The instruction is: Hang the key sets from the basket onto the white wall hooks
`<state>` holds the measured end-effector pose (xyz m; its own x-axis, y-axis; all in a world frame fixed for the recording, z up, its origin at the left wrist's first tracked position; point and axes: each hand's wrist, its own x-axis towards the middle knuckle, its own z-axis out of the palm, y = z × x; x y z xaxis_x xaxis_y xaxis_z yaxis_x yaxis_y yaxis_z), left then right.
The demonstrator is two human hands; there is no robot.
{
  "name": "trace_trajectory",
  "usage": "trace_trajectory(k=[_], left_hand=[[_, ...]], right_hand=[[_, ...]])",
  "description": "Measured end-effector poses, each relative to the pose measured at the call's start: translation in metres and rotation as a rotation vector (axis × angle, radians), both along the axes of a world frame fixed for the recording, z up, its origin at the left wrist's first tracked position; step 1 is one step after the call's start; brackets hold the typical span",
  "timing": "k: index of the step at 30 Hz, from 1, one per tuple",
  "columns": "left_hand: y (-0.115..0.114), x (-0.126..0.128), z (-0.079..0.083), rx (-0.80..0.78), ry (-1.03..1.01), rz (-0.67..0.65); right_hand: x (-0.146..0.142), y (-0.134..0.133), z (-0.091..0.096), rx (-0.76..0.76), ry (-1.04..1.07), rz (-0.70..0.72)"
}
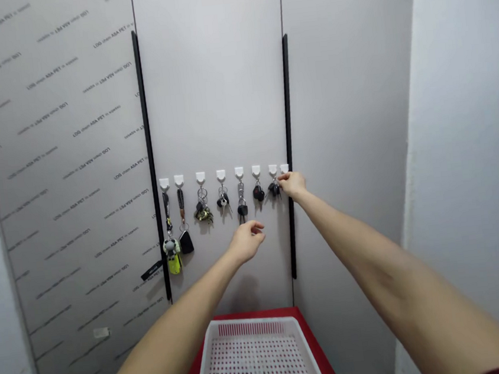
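Note:
My right hand is at the right end of a row of white hooks on a pale cabinet door. Its fingertips pinch at a bunch of keys by the second hook from the right. My left hand is held lower, in front of the door, fingers apart and nothing in them. Just above it hangs a key with a black head. Further left hang a black car key, a ring of keys and a brass-coloured bunch.
At the far left hang a strap with a panda charm and a strap with a black fob. Long black handles flank the door. Below, a white perforated basket with several keys stands on a red surface.

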<state>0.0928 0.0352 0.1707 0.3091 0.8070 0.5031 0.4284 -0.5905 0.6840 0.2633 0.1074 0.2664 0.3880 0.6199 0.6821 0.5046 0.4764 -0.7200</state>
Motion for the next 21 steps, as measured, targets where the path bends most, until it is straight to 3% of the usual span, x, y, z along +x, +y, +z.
trace_trajectory(k=[3,5,7,10,12,14,16,21], left_hand=[[-0.008,-0.027,-0.048,-0.135,0.062,-0.039],[-0.020,-0.049,-0.088,-0.247,0.168,-0.063],[-0.036,-0.070,-0.125,-0.363,0.341,-0.061],[-0.059,-0.086,-0.160,-0.408,0.630,-0.058],[-0.066,-0.086,-0.170,-0.358,0.733,-0.086],[-0.068,-0.082,-0.174,-0.340,0.758,-0.091],[-0.066,-0.078,-0.175,-0.369,0.752,-0.069],[-0.061,-0.077,-0.178,-0.433,0.660,-0.076]], right_hand=[[-0.006,-0.021,-0.028,0.003,-0.096,-0.177],[-0.018,-0.043,-0.066,-0.024,-0.257,-0.158],[-0.036,-0.072,-0.118,-0.151,-0.460,0.049],[-0.067,-0.120,-0.200,-0.453,-0.730,0.545],[-0.084,-0.142,-0.243,-0.561,-0.816,0.743],[-0.096,-0.152,-0.269,-0.599,-0.846,0.804],[-0.101,-0.151,-0.280,-0.641,-0.837,0.790],[-0.098,-0.143,-0.281,-0.753,-0.742,0.757]])
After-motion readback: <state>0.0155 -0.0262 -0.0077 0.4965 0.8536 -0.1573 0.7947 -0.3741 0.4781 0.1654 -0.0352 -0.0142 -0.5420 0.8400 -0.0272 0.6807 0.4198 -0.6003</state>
